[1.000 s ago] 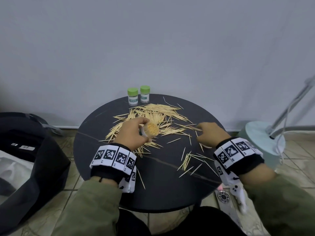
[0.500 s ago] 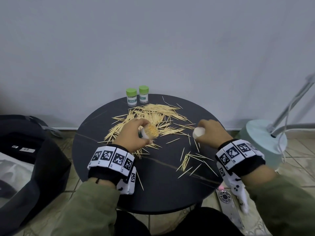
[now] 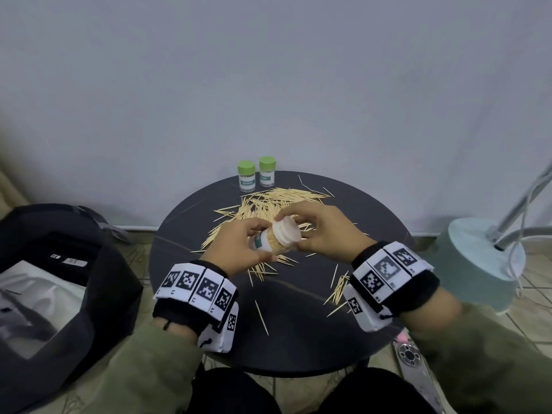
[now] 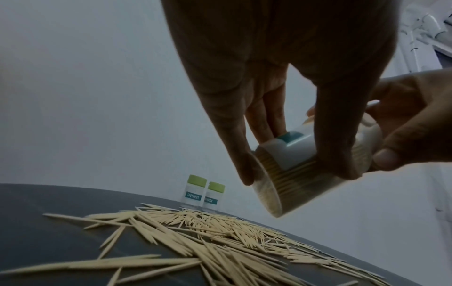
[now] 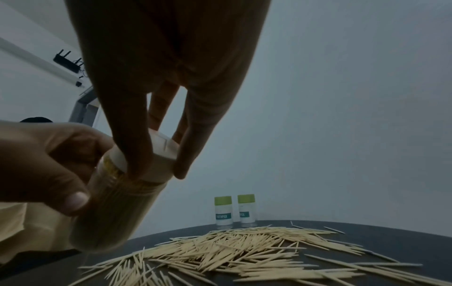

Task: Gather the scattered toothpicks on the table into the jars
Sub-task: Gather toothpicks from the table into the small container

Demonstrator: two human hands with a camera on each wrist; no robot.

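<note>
Hands (image 3: 286, 234) around jar (image 3: 270, 240) (lidded)

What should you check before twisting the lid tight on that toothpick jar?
1. Left hand grips the jar: ok.
2. Right hand fingers are round the white lid: ok.
3. Lid sits square on the jar's mouth: cannot tell; it looks seated in the right wrist view.
4. No toothpick caught under the lid's edge: cannot tell.
5. Jar is held off the table, with room to turn: ok.
6. All loose toothpicks gathered: not ok; a big pile still lies by the two green-capped jars.
</note>
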